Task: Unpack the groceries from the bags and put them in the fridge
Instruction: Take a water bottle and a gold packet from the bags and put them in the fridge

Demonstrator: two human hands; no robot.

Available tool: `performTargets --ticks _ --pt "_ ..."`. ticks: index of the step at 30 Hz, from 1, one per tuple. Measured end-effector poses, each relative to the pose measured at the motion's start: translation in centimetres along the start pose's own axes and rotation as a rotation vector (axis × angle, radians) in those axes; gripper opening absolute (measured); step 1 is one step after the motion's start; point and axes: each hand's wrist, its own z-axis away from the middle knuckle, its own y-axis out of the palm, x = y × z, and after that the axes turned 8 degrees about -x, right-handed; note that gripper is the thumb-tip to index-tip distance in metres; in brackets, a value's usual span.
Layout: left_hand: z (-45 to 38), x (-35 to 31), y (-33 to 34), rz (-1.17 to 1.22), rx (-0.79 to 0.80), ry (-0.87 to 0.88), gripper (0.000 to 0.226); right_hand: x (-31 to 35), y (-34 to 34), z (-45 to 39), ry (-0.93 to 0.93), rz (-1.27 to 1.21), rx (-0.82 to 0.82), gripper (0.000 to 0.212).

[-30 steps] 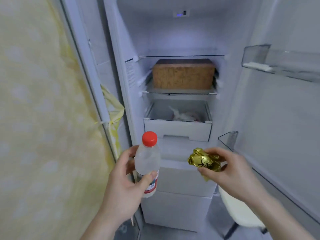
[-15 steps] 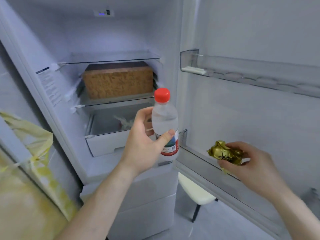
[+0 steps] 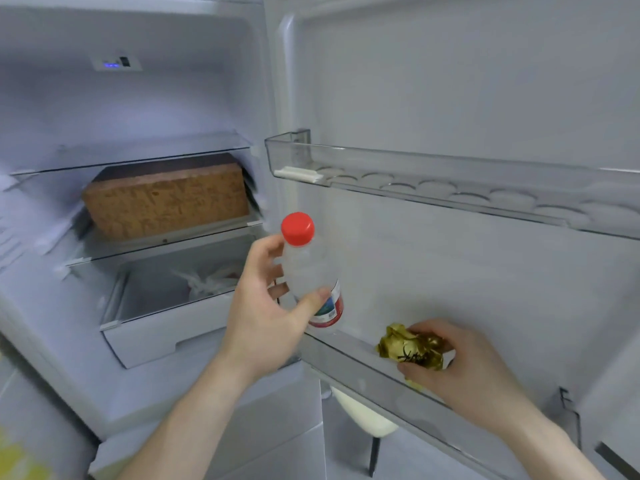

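My left hand (image 3: 266, 317) grips a clear water bottle (image 3: 310, 271) with a red cap, upright, its base at the left end of the lower door shelf (image 3: 353, 372). My right hand (image 3: 460, 365) holds a crumpled gold foil packet (image 3: 408, 348) just inside that same door shelf, low over its floor. The fridge stands open, its door swung to the right.
An upper door shelf (image 3: 450, 188) with round egg dimples runs across the door. Inside the fridge a brown box (image 3: 166, 202) sits on a glass shelf above a half-open drawer (image 3: 162, 317) holding a white bag. A white stool (image 3: 363, 417) shows below the door.
Both hands have moved right, from in front of the fridge interior to the lower door shelf. The gold packet has dropped into the shelf and the bottle's base has reached its left end.
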Motion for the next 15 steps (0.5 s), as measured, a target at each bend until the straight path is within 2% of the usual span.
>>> performTargets --ticks 6,15 --pt "-0.2 -2.6 -2.1 0.098 0.008 0.146 0.053 2.2 -1.0 -0.3 -0.062 -0.033 -0.007 0.038" --pt "-4.9 -8.9 -5.1 0.222 -0.036 0.343 0.047 7.9 -3.5 -0.4 -0.198 -0.042 -0.081 0.040"
